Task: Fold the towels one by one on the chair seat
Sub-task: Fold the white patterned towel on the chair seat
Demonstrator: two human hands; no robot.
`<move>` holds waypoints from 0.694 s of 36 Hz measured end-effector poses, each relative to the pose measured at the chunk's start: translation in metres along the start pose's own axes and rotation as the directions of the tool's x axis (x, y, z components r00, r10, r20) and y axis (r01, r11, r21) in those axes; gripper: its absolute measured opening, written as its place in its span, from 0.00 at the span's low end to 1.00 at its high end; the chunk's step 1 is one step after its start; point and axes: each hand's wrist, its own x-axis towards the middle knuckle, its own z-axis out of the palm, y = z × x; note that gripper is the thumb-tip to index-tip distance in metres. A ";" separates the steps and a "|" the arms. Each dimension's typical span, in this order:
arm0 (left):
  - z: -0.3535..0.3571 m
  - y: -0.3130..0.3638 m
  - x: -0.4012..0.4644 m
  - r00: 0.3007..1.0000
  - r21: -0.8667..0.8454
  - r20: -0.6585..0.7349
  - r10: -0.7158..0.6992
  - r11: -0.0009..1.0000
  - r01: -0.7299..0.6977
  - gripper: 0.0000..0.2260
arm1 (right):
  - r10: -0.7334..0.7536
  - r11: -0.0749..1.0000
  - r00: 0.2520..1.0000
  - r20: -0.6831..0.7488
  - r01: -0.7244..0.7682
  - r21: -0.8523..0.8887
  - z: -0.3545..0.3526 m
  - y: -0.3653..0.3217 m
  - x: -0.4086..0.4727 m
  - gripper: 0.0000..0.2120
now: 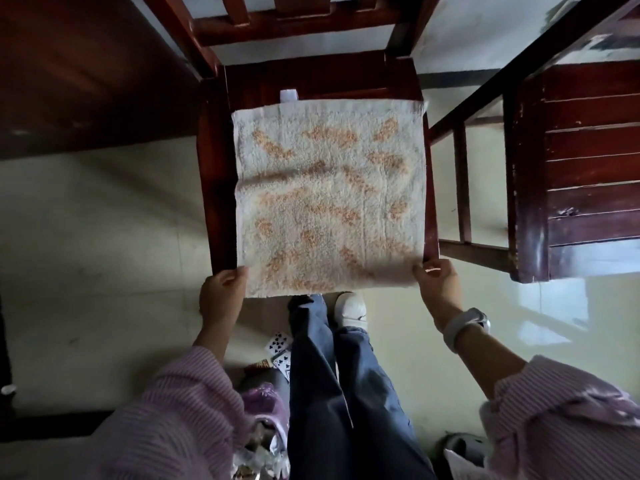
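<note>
a white towel (329, 195) with scattered orange patches lies spread flat over the dark red wooden chair seat (216, 174), covering most of it and reaching from the 12 o'clock rail of the seat to its 6 o'clock edge, where the near hem hangs just past the wood. a small white tag (288, 95) sticks out from the towel's far edge at about 11 o'clock; any print on it is too blurred to read. the left hand (221, 296) pinches the near corner at 7 o'clock, thumb on top of the cloth and fingers curled beneath. the right hand (438, 282) grips the near corner at 5 o'clock in the same way, thumb pressed on the upper face. a pale wristband (465, 325) sits on the right wrist, and both arms wear striped pink sleeves (166, 417). below the towel, at 6 o'clock, blue trouser legs (332, 375) and a white shoe (351, 306) stand on the pale tiled floor (104, 254). playing cards (278, 344) showing black clubs lie on the floor just left of the legs. a second dark wooden chair (588, 168) stands at 3 o'clock, well apart from the towel.
</note>
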 end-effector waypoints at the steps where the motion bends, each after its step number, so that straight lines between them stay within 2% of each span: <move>1: -0.001 0.000 -0.003 1.000 -0.035 0.000 -0.013 0.999 0.013 0.17 | 0.012 1.000 1.000 0.005 -0.013 0.019 0.000 0.001 0.001 0.11; 5: -0.002 -0.005 -0.012 0.997 -0.137 0.028 -0.068 0.988 0.071 0.15 | 0.046 0.997 0.997 0.062 -0.049 0.053 0.000 0.006 0.000 0.07; 11: -0.002 -0.009 -0.020 0.983 -0.208 0.108 -0.146 0.964 0.166 0.12 | 0.022 0.998 0.988 0.150 -0.031 0.058 -0.003 0.014 -0.006 0.12; 13: -0.004 -0.010 -0.021 0.974 -0.293 0.132 -0.185 0.931 0.217 0.07 | 0.002 0.997 0.996 0.094 -0.010 0.077 -0.007 0.018 -0.009 0.14; 15: -0.007 -0.008 -0.024 0.965 -0.433 0.162 -0.204 0.865 0.255 0.03 | -0.006 0.989 1.000 0.005 0.005 0.148 -0.014 0.023 -0.010 0.09; 17: -0.010 -0.006 -0.031 0.968 -0.524 0.162 -0.190 0.815 0.248 0.04 | 0.018 0.973 1.000 -0.024 -0.012 0.231 -0.022 0.027 -0.011 0.05; 21: -0.011 -0.015 -0.042 0.970 -0.540 0.184 -0.161 0.808 0.237 0.06 | 0.020 0.968 0.994 0.104 -0.045 0.247 -0.025 0.032 -0.017 0.04; 25: -0.003 -0.025 -0.041 0.946 -0.554 0.225 -0.233 0.768 0.321 0.04 | 0.107 0.943 0.949 0.296 -0.191 0.272 -0.012 0.035 -0.016 0.15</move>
